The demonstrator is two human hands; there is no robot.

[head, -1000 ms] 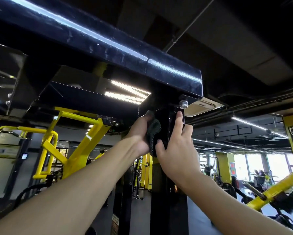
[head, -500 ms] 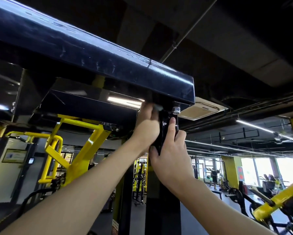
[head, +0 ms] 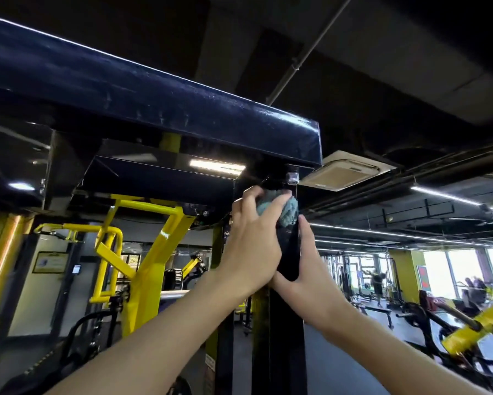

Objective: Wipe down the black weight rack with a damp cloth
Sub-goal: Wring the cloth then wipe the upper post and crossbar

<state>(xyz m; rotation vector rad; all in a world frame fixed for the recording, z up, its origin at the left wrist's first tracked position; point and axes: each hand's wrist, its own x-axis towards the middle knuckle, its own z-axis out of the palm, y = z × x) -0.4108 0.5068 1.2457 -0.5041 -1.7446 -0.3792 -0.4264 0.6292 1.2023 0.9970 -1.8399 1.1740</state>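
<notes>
Two bare forearms are reaching up from the bottom of the frame toward the middle. The left hand (head: 251,246) is gripping a bunched blue-grey cloth (head: 288,209), its fingers curling over the top of the wad and pressing it against the rack (head: 285,337). The cloth is sitting at the top of the black post (head: 289,252), just under the joint where the post is meeting the beam (head: 154,104). The right hand (head: 308,269) is clasping the post just below the cloth, its thumb lying across the front face and one finger running straight up the right edge; the other fingers are hiding behind the post. The two hands are touching near the base of the thumbs.

Directly above the cloth, a shiny bolt (head: 291,177) is hanging from the underside of the beam. The glossy beam is stretching from the upper left of the frame to just right of centre and is showing faint streaks and specks along its face. Under it, a black panel (head: 159,175) is reflecting a strip light.

Behind the rack at lower left, a yellow machine (head: 154,252) is standing, with a framed sign (head: 50,262) hanging on the wall beyond it. At lower right, a yellow bar (head: 473,326) is slanting across dark equipment. Farther off, a ceiling vent (head: 345,173) is sitting right of the beam end, and bright windows (head: 462,269) are glowing at the far right, with blurred figures in front of them.
</notes>
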